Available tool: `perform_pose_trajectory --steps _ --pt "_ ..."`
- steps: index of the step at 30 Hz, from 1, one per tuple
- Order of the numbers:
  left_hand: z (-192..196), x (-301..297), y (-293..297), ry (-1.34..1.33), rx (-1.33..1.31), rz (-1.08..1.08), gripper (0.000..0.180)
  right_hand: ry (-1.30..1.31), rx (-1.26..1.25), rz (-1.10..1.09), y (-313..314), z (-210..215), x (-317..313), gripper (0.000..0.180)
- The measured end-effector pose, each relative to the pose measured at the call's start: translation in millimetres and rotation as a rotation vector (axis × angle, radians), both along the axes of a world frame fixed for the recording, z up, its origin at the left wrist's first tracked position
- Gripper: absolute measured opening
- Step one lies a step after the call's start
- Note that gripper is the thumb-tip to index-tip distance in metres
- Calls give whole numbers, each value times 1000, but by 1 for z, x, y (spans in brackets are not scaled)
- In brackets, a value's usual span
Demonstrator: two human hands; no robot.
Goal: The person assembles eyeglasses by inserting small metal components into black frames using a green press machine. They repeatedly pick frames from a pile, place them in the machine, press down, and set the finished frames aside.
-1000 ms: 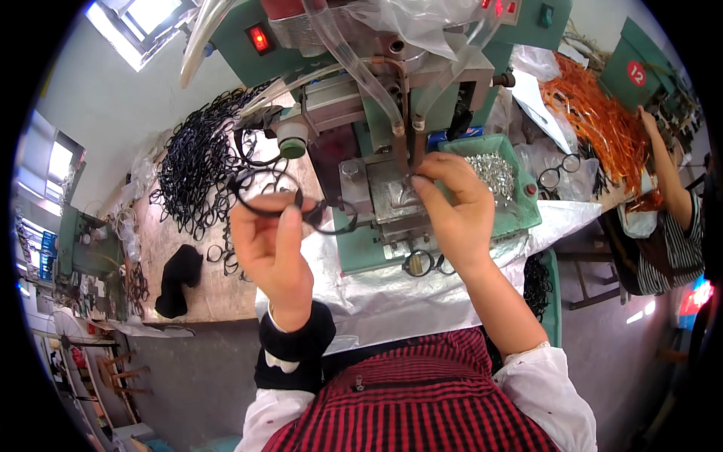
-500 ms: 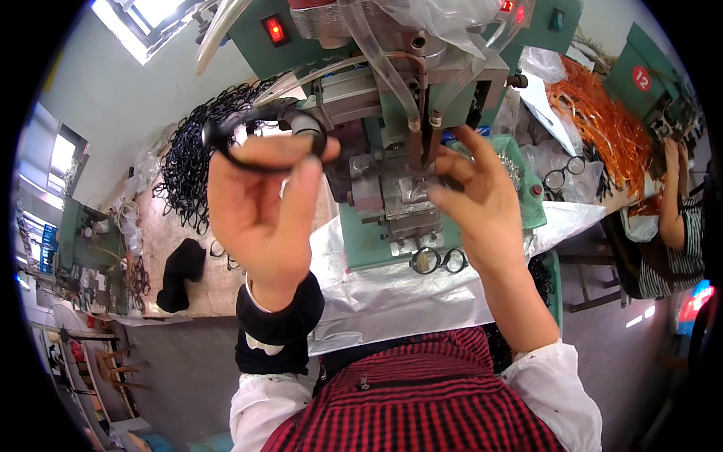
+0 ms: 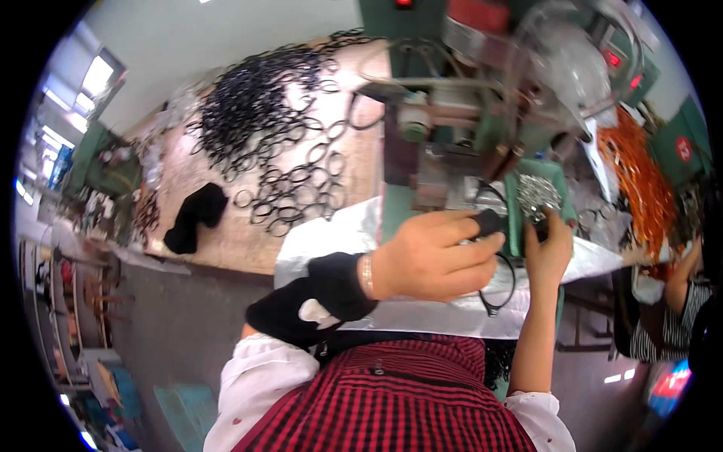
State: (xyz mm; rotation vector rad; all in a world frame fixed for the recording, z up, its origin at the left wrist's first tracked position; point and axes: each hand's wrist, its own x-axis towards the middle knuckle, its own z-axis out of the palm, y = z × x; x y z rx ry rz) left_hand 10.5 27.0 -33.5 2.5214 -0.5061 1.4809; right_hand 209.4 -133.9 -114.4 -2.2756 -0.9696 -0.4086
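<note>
A black round-rimmed eyeglass frame (image 3: 493,309) is held in the closed fingers of my left hand (image 3: 437,256), in front of the machine. One rim hangs below the fingertips and another shows above them. My right hand (image 3: 550,252) reaches into the green tray (image 3: 514,233), its thumb and forefinger bent together at the heap of small silvery metal parts (image 3: 536,192). Something dark shows between those fingers, too small to name. The green machine (image 3: 452,113), blurred, stands just beyond my left hand.
Many black rims (image 3: 260,98) lie piled on the table at the left, beside a black cloth piece (image 3: 197,215). Silvery sheeting (image 3: 324,245) covers the table's front edge. Orange strips (image 3: 640,181) lie at the right, where another person's arm (image 3: 681,267) reaches in.
My view has turned to the left. My left hand has brought the eyeglass frame down to the right, before the machine. My right hand has gone from the machine to the tray of metal parts.
</note>
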Motion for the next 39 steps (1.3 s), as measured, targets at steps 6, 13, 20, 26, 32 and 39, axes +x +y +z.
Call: perform_pose_trajectory --steps 6,13,20,26,32,39 --pt "-47 -46 -4 14 -368 276 38 -56 12 21 26 -5 26 9" --pt "-77 -9 93 148 -850 729 101 126 229 85 42 0 23 15" --pt "-23 -48 172 -256 -566 955 32 427 470 121 14 -7 17 15" --pt "-123 -48 262 442 -530 1182 18 525 518 232 47 7 15 15" --pt "-145 -59 246 308 -518 1112 10 391 439 92 -14 -10 12 15" --pt "-60 -61 171 -200 -1312 336 12 388 496 368 2 64 -41 15"
